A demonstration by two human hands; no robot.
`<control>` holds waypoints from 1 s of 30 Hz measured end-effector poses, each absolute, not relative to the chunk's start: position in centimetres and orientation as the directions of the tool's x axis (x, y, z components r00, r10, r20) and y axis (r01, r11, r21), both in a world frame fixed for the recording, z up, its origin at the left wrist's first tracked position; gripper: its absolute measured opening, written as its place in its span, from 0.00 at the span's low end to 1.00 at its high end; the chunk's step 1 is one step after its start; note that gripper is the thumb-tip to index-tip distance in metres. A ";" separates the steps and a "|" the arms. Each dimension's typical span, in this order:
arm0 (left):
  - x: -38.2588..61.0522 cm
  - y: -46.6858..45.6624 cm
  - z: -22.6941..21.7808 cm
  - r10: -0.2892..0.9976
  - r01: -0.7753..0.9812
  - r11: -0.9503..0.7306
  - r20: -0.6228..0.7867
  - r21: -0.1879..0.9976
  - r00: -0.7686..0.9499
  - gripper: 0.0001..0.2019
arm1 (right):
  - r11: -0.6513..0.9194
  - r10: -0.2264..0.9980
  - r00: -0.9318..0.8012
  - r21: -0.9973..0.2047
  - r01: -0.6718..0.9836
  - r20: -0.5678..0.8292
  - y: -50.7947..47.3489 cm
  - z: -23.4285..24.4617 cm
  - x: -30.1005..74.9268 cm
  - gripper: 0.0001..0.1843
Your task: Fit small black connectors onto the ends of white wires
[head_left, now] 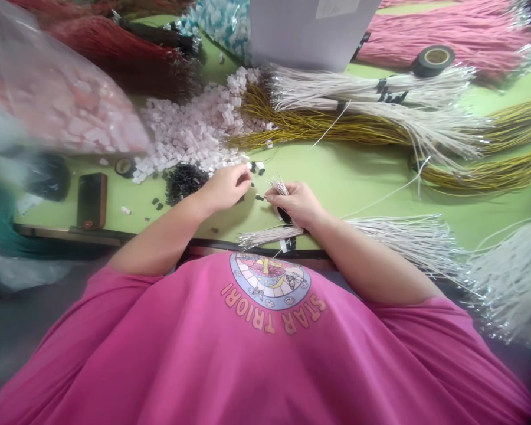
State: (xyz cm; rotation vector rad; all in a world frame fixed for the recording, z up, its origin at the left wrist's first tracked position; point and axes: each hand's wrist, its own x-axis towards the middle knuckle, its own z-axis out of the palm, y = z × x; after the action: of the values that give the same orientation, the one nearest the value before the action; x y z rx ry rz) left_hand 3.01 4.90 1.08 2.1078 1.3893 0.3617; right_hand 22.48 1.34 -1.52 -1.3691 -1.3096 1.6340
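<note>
My right hand (pixel 300 204) is closed round a bundle of white wires (pixel 279 188), whose bare ends fan out above the fingers. A small black connector (pixel 260 197) sits just off the thumb and fingertip, seemingly on the end of one wire. To its left, my left hand (pixel 229 185) is pinched, fingers curled; a tiny dark piece shows by the fingertips, but I cannot make out what is held. A pile of black connectors (pixel 186 182) lies beside the left wrist. Below my right hand, another white wire bundle (pixel 269 236) bound with black tape rests along the table edge.
White connectors (pixel 199 121) are heaped behind my left hand. Yellow wires (pixel 336 131) and taped white bundles (pixel 371 88) lie across the back, with a black tape roll (pixel 433 61) on top. A phone (pixel 91 200) and a plastic bag (pixel 79 112) of pinkish pieces are at left.
</note>
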 end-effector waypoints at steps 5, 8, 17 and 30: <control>2.3 2.8 -0.2 0.918 0.385 0.065 -0.206 0.921 0.338 0.08 | -0.282 0.911 -0.261 -0.944 0.172 -0.319 1.2 -1.3 22.5 0.08; 2.5 2.7 -1.2 0.897 0.230 0.216 -0.286 0.949 0.338 0.08 | -0.242 0.910 -0.277 -0.938 0.249 -0.308 1.1 -1.0 22.5 0.10; 3.0 2.6 -1.1 0.912 0.272 0.214 -0.292 0.938 0.288 0.05 | -0.271 0.915 -0.208 -0.908 0.319 -0.346 1.1 -0.6 22.2 0.09; 3.4 2.2 -1.0 0.954 0.319 0.099 -0.181 0.942 0.238 0.06 | -0.238 0.917 -0.214 -0.893 0.381 -0.336 1.4 -0.5 22.1 0.09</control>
State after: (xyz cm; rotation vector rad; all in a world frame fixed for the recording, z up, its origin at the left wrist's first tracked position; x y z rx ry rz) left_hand 3.43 2.16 -0.98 1.4321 1.2849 0.7426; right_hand 22.11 1.38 -0.55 -1.5662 -1.5370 1.4627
